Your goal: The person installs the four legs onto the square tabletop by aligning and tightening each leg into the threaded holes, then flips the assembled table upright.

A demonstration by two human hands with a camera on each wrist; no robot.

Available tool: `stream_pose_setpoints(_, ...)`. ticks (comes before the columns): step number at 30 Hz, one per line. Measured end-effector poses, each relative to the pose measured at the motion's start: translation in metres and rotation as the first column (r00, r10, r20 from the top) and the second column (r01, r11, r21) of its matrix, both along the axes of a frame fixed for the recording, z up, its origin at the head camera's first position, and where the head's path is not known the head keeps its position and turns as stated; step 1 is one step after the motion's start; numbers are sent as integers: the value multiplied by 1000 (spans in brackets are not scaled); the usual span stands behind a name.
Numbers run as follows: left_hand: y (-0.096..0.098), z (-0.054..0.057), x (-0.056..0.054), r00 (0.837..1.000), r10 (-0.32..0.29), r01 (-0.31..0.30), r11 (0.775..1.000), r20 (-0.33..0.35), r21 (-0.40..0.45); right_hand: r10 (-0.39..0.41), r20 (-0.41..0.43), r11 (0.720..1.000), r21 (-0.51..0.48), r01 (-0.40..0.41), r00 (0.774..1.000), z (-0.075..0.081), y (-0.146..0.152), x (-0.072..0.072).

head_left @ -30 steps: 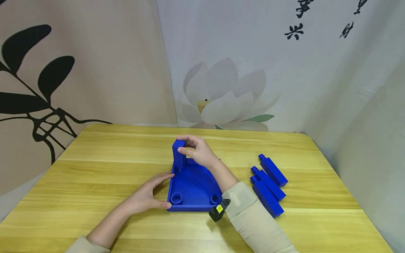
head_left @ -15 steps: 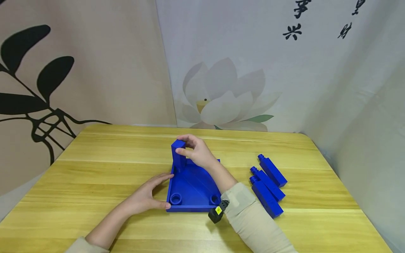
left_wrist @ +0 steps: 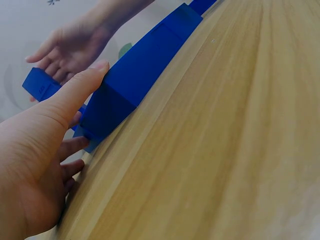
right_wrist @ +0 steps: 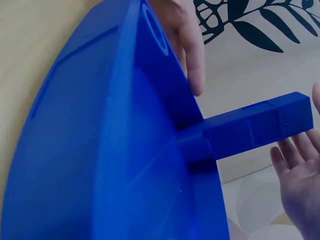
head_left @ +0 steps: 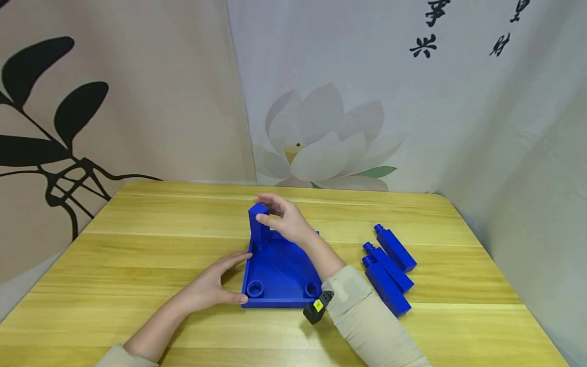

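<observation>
A blue square post (head_left: pixel 259 227) stands upright in the far left corner of a shallow blue tray (head_left: pixel 279 302). My right hand (head_left: pixel 289 221) is around the post's top with fingers spread. In the left wrist view its thumb stands apart from the post (left_wrist: pixel 42 85), and the fingers lie behind it. The right wrist view shows those fingers just under the post (right_wrist: pixel 260 125). My left hand (head_left: pixel 213 283) holds the tray's left side, thumb on the near left corner and fingertips against the left wall. Round sockets (head_left: pixel 255 289) sit in the tray's near corners.
Several blue posts with threaded ends (head_left: pixel 387 285) lie side by side on the wooden table (head_left: pixel 458 285), right of the tray. A small black camera (head_left: pixel 316 308) is worn on the right wrist, above the tray's near right corner. A printed curtain (head_left: pixel 330 102) hangs behind the table.
The right hand's fingers have lifted slightly and loosened around the top of the post. The post, the tray and the left hand have stayed in place.
</observation>
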State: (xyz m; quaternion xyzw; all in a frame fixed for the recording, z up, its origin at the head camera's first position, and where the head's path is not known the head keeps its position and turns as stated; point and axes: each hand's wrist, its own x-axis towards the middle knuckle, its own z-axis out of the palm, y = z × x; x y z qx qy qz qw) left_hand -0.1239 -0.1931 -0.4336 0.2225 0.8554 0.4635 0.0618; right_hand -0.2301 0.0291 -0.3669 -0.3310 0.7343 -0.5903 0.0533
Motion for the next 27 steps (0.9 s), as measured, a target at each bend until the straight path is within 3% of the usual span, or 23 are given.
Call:
stream_pose_setpoints(5,-1,1,0,1000,0,0,1000,1,0,110,-31,994,-21,-111,993,3,2,-1)
stream_pose_setpoints(8,-1,1,0,1000,-3,3,1000,2,3,134,-11,991,-12,-134,991,4,2,0)
stream_pose_setpoints(20,-2,-1,0,1000,-4,4,1000,20,8,107,37,994,19,-107,994,6,2,1)
stream_pose_setpoints(27,-2,-2,-1,1000,1,-1,1000,30,4,65,-19,998,16,-65,998,2,1,-1)
